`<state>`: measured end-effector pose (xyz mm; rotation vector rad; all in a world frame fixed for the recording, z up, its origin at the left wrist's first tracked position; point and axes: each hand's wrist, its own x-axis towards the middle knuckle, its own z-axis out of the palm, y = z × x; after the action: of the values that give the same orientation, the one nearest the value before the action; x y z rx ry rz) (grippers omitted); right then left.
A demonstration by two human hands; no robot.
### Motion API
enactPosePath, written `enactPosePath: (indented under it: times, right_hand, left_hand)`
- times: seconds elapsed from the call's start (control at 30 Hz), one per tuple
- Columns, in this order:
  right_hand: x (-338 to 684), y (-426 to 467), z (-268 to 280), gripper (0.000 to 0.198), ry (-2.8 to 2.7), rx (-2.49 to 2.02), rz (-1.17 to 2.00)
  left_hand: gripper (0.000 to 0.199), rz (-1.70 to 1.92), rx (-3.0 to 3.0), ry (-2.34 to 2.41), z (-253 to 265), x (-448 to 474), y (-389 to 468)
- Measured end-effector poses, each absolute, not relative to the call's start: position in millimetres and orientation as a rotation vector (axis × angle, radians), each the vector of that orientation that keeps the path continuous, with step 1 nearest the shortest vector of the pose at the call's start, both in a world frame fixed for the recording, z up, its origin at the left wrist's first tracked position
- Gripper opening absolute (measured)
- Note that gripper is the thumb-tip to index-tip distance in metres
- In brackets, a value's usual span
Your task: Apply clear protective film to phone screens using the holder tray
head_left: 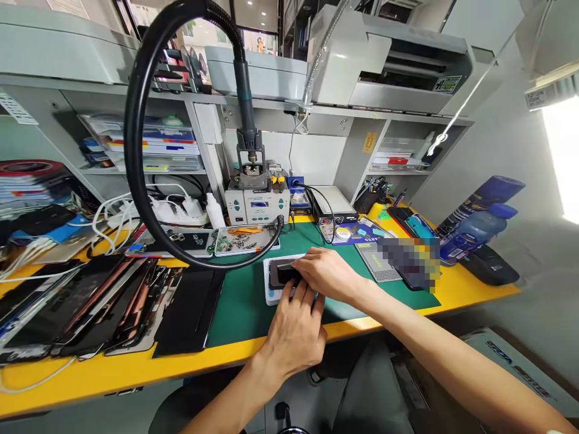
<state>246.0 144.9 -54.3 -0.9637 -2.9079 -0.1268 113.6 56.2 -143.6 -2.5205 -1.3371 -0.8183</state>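
A dark smartphone [275, 275] lies on a small white tray or pad [266, 295] on the green mat. My left hand [296, 331] reaches in from below, its fingers bent over the phone's near edge and gripping it there. From the right comes my right hand [330, 274], fingers together and pointing left over the phone's upper face. Its fingertips are closed near a dark strip on the phone; what they pinch, if anything, is hidden. Both hands touch or nearly touch each other at the fingers. They cover the phone's right part.
Several phone screens [190, 310] lie at the left on the yellow desk [136, 374]. A hot-air station [257, 205] stands behind, its black hose [136, 120] looping over the mat [244, 313]. Trays of small parts [246, 240], a perforated plate [377, 262] and spray bottles [474, 223] stand around.
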Motion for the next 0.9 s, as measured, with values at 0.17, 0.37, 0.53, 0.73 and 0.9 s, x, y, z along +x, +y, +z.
enactPosePath:
  times: [0.17, 0.37, 0.53, 0.73, 0.9]
  right_hand:
    - [238, 144, -51, 0.017, -2.957, -0.934, -0.127]
    - [224, 147, -46, 0.015, -2.969, -0.988, -0.165]
    - [225, 142, -45, 0.012, -2.953, -1.022, -0.188]
    - [216, 146, -44, 0.015, -2.939, -1.038, -0.191]
    - [216, 143, -41, 0.015, -2.896, -1.086, -0.141]
  left_hand:
    - [0.05, -0.788, -2.535, -1.349, -148, 114, 53]
    - [0.056, -0.718, -2.562, -1.364, -144, 113, 54]
    - [0.055, -0.716, -2.563, -1.307, -148, 111, 52]
    - [0.053, -0.709, -2.581, -1.338, -147, 111, 52]
    - [0.05, -0.683, -2.551, -1.308, -148, 112, 52]
